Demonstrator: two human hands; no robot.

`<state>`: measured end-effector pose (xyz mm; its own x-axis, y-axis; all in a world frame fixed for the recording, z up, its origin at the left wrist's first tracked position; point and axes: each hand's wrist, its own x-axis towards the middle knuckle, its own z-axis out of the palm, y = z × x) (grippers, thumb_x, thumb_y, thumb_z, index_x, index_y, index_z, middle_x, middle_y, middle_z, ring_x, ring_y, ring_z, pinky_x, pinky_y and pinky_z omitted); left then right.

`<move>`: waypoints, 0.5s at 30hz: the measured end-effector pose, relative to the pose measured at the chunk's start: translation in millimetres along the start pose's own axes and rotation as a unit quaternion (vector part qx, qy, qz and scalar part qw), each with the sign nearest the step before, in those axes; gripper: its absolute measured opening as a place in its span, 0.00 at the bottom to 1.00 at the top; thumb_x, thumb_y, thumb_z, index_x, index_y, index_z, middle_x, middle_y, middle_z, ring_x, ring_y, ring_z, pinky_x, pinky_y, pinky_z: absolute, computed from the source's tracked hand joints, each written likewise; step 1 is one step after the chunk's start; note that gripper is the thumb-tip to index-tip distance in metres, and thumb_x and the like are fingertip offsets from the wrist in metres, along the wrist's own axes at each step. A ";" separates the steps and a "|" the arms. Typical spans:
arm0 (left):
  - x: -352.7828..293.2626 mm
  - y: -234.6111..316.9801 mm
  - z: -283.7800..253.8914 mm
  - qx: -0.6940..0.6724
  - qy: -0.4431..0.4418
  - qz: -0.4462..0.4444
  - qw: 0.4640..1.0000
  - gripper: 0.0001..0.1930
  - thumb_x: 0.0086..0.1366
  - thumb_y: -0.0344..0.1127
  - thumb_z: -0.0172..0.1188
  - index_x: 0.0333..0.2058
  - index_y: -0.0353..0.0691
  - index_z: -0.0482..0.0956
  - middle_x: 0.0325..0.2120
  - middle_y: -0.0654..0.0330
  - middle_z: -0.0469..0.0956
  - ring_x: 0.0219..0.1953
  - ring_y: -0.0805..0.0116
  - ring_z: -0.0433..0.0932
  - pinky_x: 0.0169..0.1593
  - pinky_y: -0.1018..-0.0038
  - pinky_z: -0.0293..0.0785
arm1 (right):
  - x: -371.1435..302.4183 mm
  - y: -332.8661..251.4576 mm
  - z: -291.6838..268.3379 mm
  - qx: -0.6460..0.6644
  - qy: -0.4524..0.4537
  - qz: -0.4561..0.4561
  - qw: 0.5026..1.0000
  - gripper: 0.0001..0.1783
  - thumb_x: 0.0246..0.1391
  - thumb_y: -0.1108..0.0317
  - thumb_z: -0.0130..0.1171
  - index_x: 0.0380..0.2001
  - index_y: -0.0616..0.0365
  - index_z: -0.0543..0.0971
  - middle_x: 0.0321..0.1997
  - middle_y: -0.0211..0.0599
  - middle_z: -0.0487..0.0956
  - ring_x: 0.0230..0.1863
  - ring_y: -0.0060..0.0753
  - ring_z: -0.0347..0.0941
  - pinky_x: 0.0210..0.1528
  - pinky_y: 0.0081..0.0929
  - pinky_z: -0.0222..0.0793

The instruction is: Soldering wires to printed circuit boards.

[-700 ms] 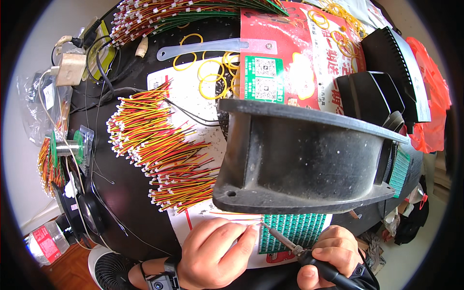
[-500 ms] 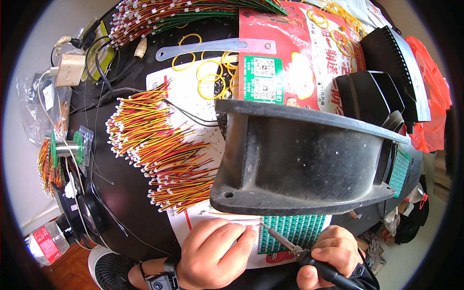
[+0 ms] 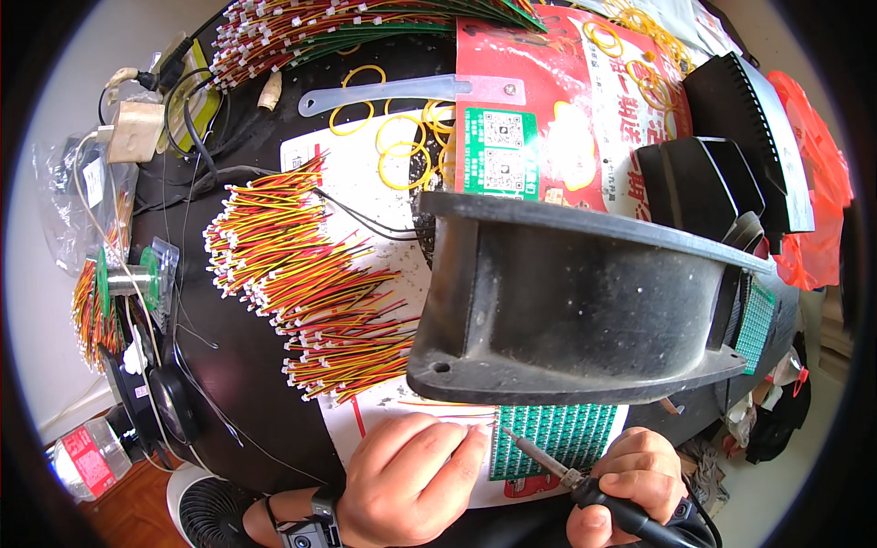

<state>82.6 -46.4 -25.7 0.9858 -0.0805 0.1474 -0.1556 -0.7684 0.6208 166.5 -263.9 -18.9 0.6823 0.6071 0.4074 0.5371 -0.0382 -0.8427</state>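
My right hand (image 3: 639,484) grips a soldering iron (image 3: 614,507) by its black handle. The iron's tip points up and left, over the left edge of a green circuit board panel (image 3: 557,438) made of many small repeated boards. My left hand (image 3: 416,475) is closed in a pinch beside that edge, close to the tip. Whatever its fingers hold is hidden. Thin red wires (image 3: 443,405) run just above its fingertips towards the panel. A large black fan-like housing (image 3: 575,301) stands over the panel's far edge and hides part of it.
Bundles of red, yellow and black wires with white connectors (image 3: 274,247) lie on white paper at left. A solder spool (image 3: 128,279) stands further left. Yellow rubber bands (image 3: 402,164) and a red printed sheet (image 3: 566,55) lie beyond the housing. Black boxes (image 3: 703,183) stand at right.
The iron's tip has shifted slightly right and nearer to me. My left hand keeps its pinch beside the panel. The whole view has moved a little.
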 end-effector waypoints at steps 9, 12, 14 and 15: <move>-3.4 -2.7 2.5 -0.023 0.012 -0.007 1.000 0.16 0.44 0.16 0.64 0.36 0.29 0.85 0.34 0.52 0.84 0.32 0.57 0.82 0.37 0.68 0.77 | 3.4 -0.3 3.2 -0.010 -0.009 -0.002 1.000 0.14 0.48 0.75 0.66 0.35 0.72 0.74 0.22 0.41 0.74 0.17 0.31 0.66 0.21 0.29 0.62; -5.0 -2.7 2.1 -0.033 0.009 -0.014 0.999 0.16 0.44 0.16 0.64 0.36 0.29 0.85 0.34 0.52 0.84 0.32 0.57 0.82 0.38 0.68 0.77 | 3.2 0.4 2.8 -0.012 -0.009 -0.006 1.000 0.14 0.48 0.76 0.66 0.35 0.72 0.74 0.22 0.42 0.73 0.17 0.31 0.66 0.20 0.29 0.62; -4.6 -2.4 1.4 -0.032 0.007 -0.015 0.999 0.16 0.44 0.16 0.64 0.36 0.29 0.86 0.34 0.53 0.84 0.32 0.58 0.82 0.38 0.68 0.77 | 3.3 1.1 2.6 -0.012 -0.015 -0.011 1.000 0.14 0.48 0.76 0.66 0.35 0.73 0.74 0.22 0.42 0.73 0.17 0.31 0.66 0.20 0.29 0.62; -3.8 -2.3 1.2 -0.036 0.008 -0.016 0.999 0.16 0.44 0.16 0.64 0.36 0.29 0.86 0.34 0.53 0.84 0.33 0.58 0.81 0.38 0.68 0.77 | 3.1 1.3 2.5 -0.009 -0.014 -0.011 1.000 0.14 0.48 0.76 0.66 0.35 0.73 0.74 0.22 0.42 0.73 0.17 0.31 0.66 0.20 0.29 0.62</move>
<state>79.3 -45.1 -28.5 0.9894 -0.0464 0.1379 -0.1285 -0.7233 0.6785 168.1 -260.1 -19.6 0.6559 0.6296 0.4163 0.5615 -0.0383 -0.8266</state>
